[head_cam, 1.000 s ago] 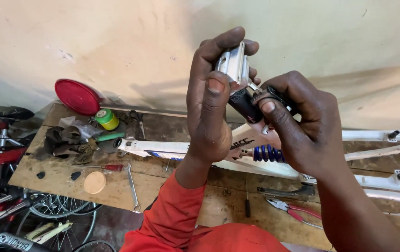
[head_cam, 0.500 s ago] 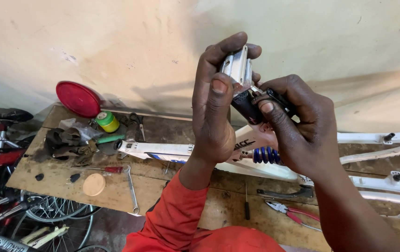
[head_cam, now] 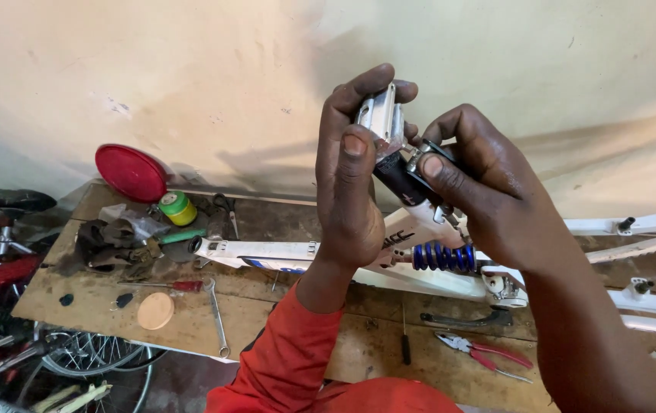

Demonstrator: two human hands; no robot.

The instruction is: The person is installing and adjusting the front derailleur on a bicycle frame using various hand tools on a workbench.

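Little has shifted since the earlier frame: both hands remain raised at upper centre. Left hand (head_cam: 352,191) fingers are clamped around a silver and black bicycle part (head_cam: 386,138). Right hand (head_cam: 488,187) fingertips are pinched on its black end, above the white bicycle frame (head_cam: 282,255).

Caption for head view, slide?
Both hands, left hand and right hand, hold a silver-black part above a white bike frame.

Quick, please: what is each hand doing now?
Left hand: closed on silver part.
Right hand: closed on black part.
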